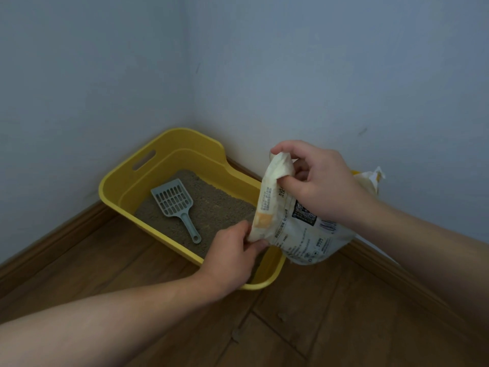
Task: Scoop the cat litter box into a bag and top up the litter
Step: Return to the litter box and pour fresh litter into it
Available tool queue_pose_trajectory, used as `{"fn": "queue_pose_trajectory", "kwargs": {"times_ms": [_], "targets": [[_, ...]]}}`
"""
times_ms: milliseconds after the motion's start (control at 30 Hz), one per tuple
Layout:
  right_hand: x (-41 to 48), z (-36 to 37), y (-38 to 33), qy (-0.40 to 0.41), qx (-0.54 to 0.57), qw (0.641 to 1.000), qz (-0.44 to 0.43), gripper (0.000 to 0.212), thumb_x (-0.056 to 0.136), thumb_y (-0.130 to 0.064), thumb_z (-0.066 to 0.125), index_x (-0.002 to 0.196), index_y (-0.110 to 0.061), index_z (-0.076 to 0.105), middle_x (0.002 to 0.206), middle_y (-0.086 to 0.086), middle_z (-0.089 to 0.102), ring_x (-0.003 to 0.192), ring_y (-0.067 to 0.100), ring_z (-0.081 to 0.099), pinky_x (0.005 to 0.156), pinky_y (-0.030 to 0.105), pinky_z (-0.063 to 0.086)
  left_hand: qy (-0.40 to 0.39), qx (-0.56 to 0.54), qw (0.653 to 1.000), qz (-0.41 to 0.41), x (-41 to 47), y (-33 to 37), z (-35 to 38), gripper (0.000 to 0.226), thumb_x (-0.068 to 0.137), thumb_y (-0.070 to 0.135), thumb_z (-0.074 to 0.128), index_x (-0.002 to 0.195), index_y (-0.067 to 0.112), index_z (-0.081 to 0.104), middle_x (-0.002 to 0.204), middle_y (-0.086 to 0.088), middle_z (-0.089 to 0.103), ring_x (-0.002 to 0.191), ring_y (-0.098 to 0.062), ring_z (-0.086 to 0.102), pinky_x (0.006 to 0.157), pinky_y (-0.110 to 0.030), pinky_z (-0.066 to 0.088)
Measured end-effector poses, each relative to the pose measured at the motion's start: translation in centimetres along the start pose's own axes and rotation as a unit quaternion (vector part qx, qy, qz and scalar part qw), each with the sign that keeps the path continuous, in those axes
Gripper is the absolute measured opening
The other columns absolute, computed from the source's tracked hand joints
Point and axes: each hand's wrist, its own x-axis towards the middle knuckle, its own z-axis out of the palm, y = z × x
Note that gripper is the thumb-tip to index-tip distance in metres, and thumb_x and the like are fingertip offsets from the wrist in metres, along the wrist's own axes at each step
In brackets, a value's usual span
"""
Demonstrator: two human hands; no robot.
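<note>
A yellow litter box (124,181) sits in the corner of the room, with grey-brown litter (219,207) covering its floor. A pale blue slotted scoop (174,202) lies flat on the litter, handle pointing toward me. A white printed litter bag (299,234) hangs over the box's right end. My right hand (317,181) grips the bag's crumpled top corner. My left hand (232,250) pinches the bag's lower left edge near an orange patch, just above the box's near rim.
Two pale blue-grey walls meet behind the box, with a wooden skirting board (53,237) along their base. The wooden plank floor (291,327) stretches toward me. Behind my right wrist, another crumpled white bag edge (373,181) shows against the wall.
</note>
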Motion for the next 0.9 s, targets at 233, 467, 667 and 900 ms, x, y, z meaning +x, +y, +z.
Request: {"fn": "queue_pose_trajectory", "kwargs": {"times_ms": [233, 467, 667, 900], "targets": [[0.08, 0.14, -0.19, -0.004, -0.010, 1.000, -0.010, 0.040, 0.086, -0.010, 0.069, 0.120, -0.030, 0.065, 0.081, -0.012, 0.065, 0.068, 0.010, 0.065, 0.071, 0.036, 0.059, -0.002, 0.004, 1.000, -0.001, -0.12, 0.09, -0.19, 0.023, 0.091, 0.033, 0.066, 0.113, 0.030, 0.063, 0.100, 0.019, 0.069, 0.081, 0.001, 0.064, 0.072, -0.025, 0.055], [0.16, 0.09, -0.22, -0.005, -0.022, 1.000, -0.018, 0.039, 0.085, -0.011, 0.069, 0.120, -0.029, 0.065, 0.080, -0.017, 0.062, 0.067, 0.007, 0.064, 0.069, 0.032, 0.058, -0.001, 0.000, 1.000, -0.004, -0.22, 0.19, -0.08, 0.026, 0.090, 0.032, 0.067, 0.116, 0.031, 0.063, 0.104, 0.019, 0.069, 0.086, 0.001, 0.065, 0.076, -0.023, 0.056], [0.25, 0.07, -0.20, -0.005, -0.017, 1.000, -0.015, 0.039, 0.085, -0.012, 0.068, 0.118, -0.031, 0.064, 0.080, -0.016, 0.063, 0.064, 0.007, 0.064, 0.067, 0.031, 0.056, -0.004, -0.007, 1.000, 0.003, -0.22, 0.18, -0.14, 0.028, 0.091, 0.031, 0.066, 0.119, 0.032, 0.062, 0.111, 0.020, 0.068, 0.100, 0.004, 0.062, 0.083, -0.017, 0.052], [-0.62, -0.74, 0.31, 0.014, 0.029, 0.999, -0.012, 0.040, 0.085, -0.010, 0.068, 0.104, -0.044, 0.061, 0.091, 0.000, 0.072, 0.074, 0.019, 0.072, 0.067, 0.046, 0.060, 0.005, -0.017, 1.000, 0.010, -0.28, 0.66, -0.32, 0.019, 0.090, 0.029, 0.067, 0.109, 0.032, 0.064, 0.102, 0.020, 0.067, 0.090, 0.004, 0.063, 0.072, -0.012, 0.050]]}}
